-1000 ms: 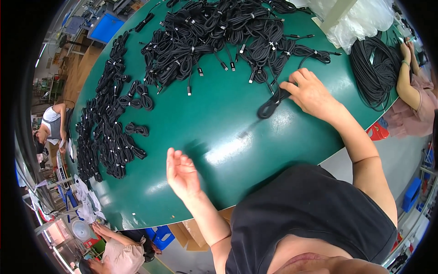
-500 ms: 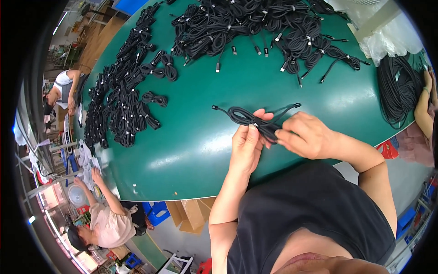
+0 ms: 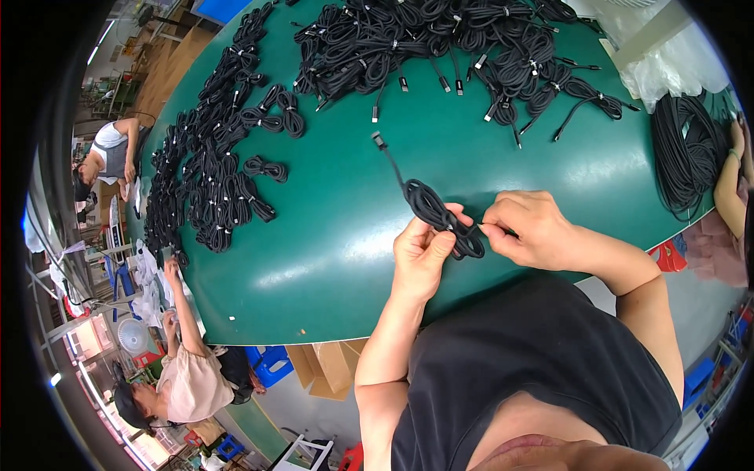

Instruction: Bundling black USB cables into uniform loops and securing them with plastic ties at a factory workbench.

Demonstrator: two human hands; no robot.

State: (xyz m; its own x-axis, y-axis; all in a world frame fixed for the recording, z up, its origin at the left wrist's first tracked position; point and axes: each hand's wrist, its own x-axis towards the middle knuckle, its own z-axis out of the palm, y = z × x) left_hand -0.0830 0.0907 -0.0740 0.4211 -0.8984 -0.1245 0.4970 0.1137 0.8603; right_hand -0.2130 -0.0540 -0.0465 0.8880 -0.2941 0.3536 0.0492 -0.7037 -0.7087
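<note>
Black coiled cable bundle (image 3: pixel 440 216), wound into a long loop: held just above the near edge of the green-topped bench (image 3: pixel 330 235), near its middle. One loose end runs away over the surface toward the far side and ends in a small plug (image 3: pixel 378 140).

Left hand (image 3: pixel 424 255): closed around the lower part of the bundle, thumb laid across the coils, fingers curled beneath.

Right hand (image 3: pixel 530 228): just beside the left, fingertips pinched on the bundle's near end; whether they hold a tie or the cable itself cannot be told.

Large heap of black coiled cables with pale ties (image 3: pixel 448 39): spread along the far edge of the bench.

Rows of black bundled cables (image 3: pixel 212 173): ranged along the left edge, well apart from the hands.

Hank of plain black cable (image 3: pixel 687 157): at the right edge, another person's forearm (image 3: pixel 726 192) beside it.

Clear plastic bags (image 3: pixel 667 55): at the far right corner.
</note>
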